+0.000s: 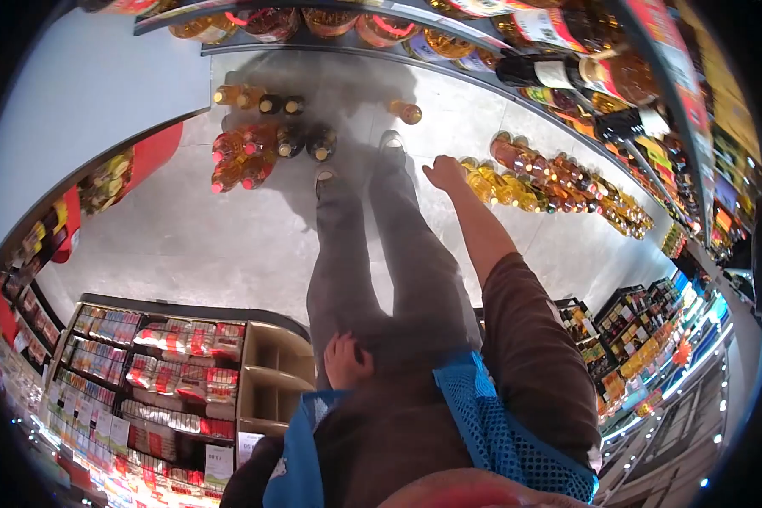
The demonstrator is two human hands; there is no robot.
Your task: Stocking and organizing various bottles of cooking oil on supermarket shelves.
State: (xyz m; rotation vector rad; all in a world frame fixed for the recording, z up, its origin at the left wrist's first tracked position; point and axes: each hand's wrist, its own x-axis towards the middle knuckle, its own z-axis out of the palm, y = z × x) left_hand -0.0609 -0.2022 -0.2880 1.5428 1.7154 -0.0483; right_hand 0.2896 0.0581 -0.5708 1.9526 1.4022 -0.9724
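Observation:
My right hand (pixel 446 174) reaches down with its arm stretched out, beside a cluster of yellow oil bottles (pixel 505 187) on the floor; whether it touches the nearest one I cannot tell. Its fingers look curled, and their grip is unclear. My left hand (pixel 348 360) rests near my left thigh, holding nothing that I can see. Amber bottles (pixel 411 113) stand on the floor beyond my right shoe. Left of my shoes are dark bottles (pixel 321 142) and reddish oil bottles with pink caps (pixel 254 171).
Shelving (pixel 355 56) with oil bottles curves across the far side and right. More amber bottles (pixel 546 171) stand in rows on the floor at right. Behind me on the left is a rack of packaged goods (pixel 184 336) with wooden compartments (pixel 273 387). A white panel (pixel 120 76) borders the left.

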